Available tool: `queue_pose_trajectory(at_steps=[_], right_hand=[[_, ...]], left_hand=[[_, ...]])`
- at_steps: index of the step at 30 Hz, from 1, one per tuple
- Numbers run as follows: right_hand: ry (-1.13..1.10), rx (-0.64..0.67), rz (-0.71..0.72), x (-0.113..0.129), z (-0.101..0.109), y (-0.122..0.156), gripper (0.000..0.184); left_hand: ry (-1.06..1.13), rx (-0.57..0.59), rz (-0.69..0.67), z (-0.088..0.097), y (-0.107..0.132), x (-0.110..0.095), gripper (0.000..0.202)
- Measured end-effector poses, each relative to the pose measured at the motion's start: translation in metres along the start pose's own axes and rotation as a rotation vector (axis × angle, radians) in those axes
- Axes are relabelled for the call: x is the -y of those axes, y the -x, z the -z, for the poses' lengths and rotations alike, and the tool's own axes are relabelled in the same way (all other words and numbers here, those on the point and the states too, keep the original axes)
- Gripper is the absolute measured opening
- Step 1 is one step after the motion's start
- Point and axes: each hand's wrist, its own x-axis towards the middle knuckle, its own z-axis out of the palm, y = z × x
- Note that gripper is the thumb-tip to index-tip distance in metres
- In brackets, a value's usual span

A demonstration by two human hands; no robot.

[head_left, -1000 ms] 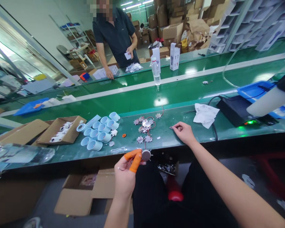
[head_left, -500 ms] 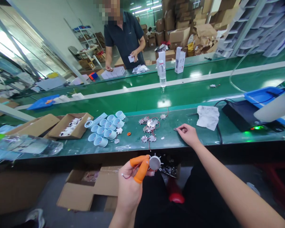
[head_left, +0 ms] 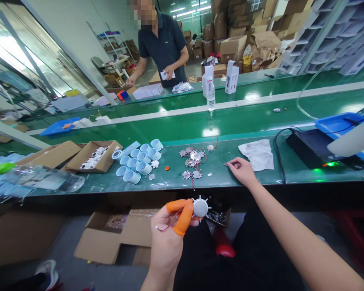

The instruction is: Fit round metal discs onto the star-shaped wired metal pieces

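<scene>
My left hand, with orange finger cots on two fingers, is closed on a round silver metal disc with short spokes. The disc is held up in front of the bench edge, flat face toward me. A thin red and dark wire with a small white plug trails over the hand. My right hand rests low over the bench, thumb and finger pinched on a small greyish piece too small to name. Left of it lies a cluster of similar spoked discs with red wires.
Light-blue cups stand beside a carton of white parts. Crumpled white paper and a black box with a green light are at right. A water bottle stands farther back. A co-worker stands opposite.
The white paper has slid left toward my right hand and lies at a different angle. My left hand has tilted the disc slightly. The co-worker's one hand has lifted away from the white boxes.
</scene>
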Motion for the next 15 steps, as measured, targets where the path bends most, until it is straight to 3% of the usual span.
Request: queue_pose_trajectory(at_steps=[9, 15], right_hand=[[0.022, -0.012, 0.008, -0.004, -0.002, -0.001, 0.025], [-0.061, -0.07, -0.014, 0.018, 0.006, -0.005, 0.026]], left_hand=[[0.007, -0.024, 0.023, -0.003, 0.001, -0.001, 0.035], [-0.044, -0.067, 0.061, -0.001, -0.006, 0.0, 0.047]])
